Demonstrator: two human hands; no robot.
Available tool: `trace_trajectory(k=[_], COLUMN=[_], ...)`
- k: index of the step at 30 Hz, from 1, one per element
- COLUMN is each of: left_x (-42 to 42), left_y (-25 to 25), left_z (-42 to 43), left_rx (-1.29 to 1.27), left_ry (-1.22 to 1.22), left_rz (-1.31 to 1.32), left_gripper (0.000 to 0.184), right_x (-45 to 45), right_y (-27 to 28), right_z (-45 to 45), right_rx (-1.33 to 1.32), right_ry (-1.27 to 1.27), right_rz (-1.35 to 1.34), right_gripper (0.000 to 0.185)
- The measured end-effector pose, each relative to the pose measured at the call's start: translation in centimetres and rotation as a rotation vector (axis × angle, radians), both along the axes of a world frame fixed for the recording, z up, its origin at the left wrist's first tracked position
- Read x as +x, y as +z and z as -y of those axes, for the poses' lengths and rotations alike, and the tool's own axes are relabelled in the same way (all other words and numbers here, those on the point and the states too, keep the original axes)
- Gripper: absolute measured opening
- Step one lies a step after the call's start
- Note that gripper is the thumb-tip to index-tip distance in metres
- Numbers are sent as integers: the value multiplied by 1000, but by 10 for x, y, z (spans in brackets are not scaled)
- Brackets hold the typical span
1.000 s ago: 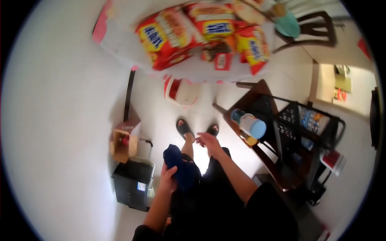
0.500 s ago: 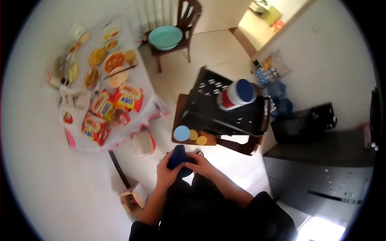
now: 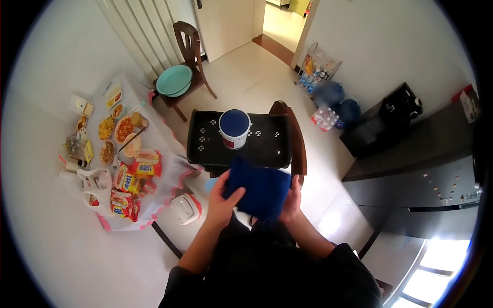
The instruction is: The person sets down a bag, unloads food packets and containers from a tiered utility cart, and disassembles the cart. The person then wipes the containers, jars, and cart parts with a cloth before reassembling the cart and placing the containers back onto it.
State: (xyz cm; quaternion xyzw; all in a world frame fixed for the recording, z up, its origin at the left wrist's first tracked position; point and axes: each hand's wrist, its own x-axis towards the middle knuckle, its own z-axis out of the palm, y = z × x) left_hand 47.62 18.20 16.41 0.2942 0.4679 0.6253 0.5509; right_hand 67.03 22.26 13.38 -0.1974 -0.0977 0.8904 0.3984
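A dark blue cloth (image 3: 261,192) is spread between my two hands, in front of my body. My left hand (image 3: 224,201) grips its left side, with the thumb lying over the fabric. At the cloth's right edge is my right hand (image 3: 292,201), its fingers pointing up and closed on the border. Just beyond the cloth stands a black cart (image 3: 262,146) with a perforated top. On that top sits a white and red tub (image 3: 234,131) with a dark blue lid.
Food dishes and red snack bags (image 3: 125,177) cover a table (image 3: 172,149) at left. A teal basin (image 3: 174,80) rests on a chair (image 3: 188,43). Behind the cart is another wooden chair (image 3: 298,138). Water bottles (image 3: 328,95) and a dark fridge (image 3: 411,177) stand right.
The view has swung toward the cart. My right hand, empty a second ago, has come to the cloth, and the bunched cloth is now spread wider between both hands.
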Motion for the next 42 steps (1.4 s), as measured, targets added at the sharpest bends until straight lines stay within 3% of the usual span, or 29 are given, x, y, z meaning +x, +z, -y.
trace_trajectory(k=[1, 2, 3, 4, 5, 6, 7, 8, 10, 12, 13, 15, 16, 20, 23, 26, 28, 29, 30, 31, 35, 38, 41, 42], left_x=[-2, -14, -24, -34, -43, -50, -54, -56, -57, -51, -48, -40, -39, -38, -35, -28, -20, -16, -11, -9, -21, -35, -33, -29], left_y=[0, 6, 7, 3, -1, -6, -11, -17, -32, -44, -43, -42, -43, -32, 4, 24, 37, 34, 29, 24, 29, 44, 42, 35], left_z=[-5, -8, -14, -21, -29, -41, -56, -72, -99, -123, -131, -142, -147, -145, -124, -104, -96, -92, -86, -82, -73, -75, -67, -64], left_rx=[41, 202, 194, 189, 186, 118, 131, 145, 171, 207, 182, 127, 163, 273, 451, 455, 520, 522, 524, 526, 225, 160, 135, 236], left_ry=[-38, -82, -28, 28, 81, 71, 70, 71, 67, 60, 60, 54, 87, 162, 105, -8, -48, -28, -9, 13, -95, -154, -163, -128], left_rz=[-228, -875, -875, -876, -875, -627, -642, -656, -741, -884, -839, -746, -665, -764, -926, -988, -1045, -1085, -1124, -1163, -1117, -980, -975, -1099], left_gripper=[56, 61, 62, 64, 66, 81, 87, 93, 104, 114, 116, 118, 107, 83, 86, 89, 89, 87, 86, 85, 72, 70, 73, 74], right_x=[-3, -7, -10, -13, -13, -11, -7, -3, 7, 21, 26, 33, 36, 43, 32, 10, -1, -11, -30, -30, -44, -39, -41, -44], right_y=[2, 8, 13, 15, 14, 11, 10, 12, -2, -14, -15, -20, -23, -25, 8, 34, 53, 62, 94, 105, 82, 78, 92, 100], right_z=[4, 7, 10, 13, 11, 9, 7, 12, 7, 9, 10, 13, 14, 15, 13, 3, -22, -30, -40, -48, -48, -42, -33, -34], right_rx=[-24, -46, -68, -131, -70, -10, 52, -75, 89, 142, 189, 233, 254, 400, 542, 766, 1290, 1433, 1482, 1644, 1609, 1622, 1669, 1698], right_ry=[-13, -27, -40, -155, -142, -128, -109, -241, -271, -310, -318, -313, -309, -282, -296, -394, -376, -403, -488, -386, -476, -455, -407, -395], right_rz=[-101, -201, -299, -83, -118, -149, -175, 18, 205, 347, 468, 598, 665, 806, 911, 985, 1213, 1378, 1316, 1456, 1376, 1327, 1339, 1354], right_gripper=[95, 91, 88, 82, 78, 74, 70, 78, 75, 59, 48, 43, 41, 33, 29, 26, 49, 61, 66, 65, 55, 50, 47, 46])
